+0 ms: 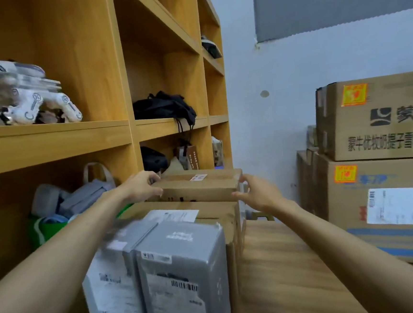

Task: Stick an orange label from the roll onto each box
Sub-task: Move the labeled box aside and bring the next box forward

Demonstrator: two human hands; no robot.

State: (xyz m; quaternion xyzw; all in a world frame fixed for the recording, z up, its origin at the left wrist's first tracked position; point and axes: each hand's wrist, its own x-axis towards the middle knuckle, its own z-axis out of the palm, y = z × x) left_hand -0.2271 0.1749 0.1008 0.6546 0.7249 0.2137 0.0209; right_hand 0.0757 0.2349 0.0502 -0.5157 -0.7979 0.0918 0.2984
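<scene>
Wooden shelf unit [92, 66] close on the left, black bag [163, 107] in one bay. Two grey-wrapped parcels [180, 271] stand at the near end of the bench [285, 274], in front of a larger carton [220, 212]. Small cardboard box [198, 188] sits on top of that carton, white sticker [198, 177] on its lid.

Right side: top carton [378, 129] carries an orange label [354, 94]. The lower carton [354, 205] under it carries a second orange label [345, 174].

Left hand [143, 186] grips the small box's left end, fingers curled over the top edge, thumb on the front. Right hand [258, 194] is at the right end, fingers loosely spread. Contact unclear.
</scene>
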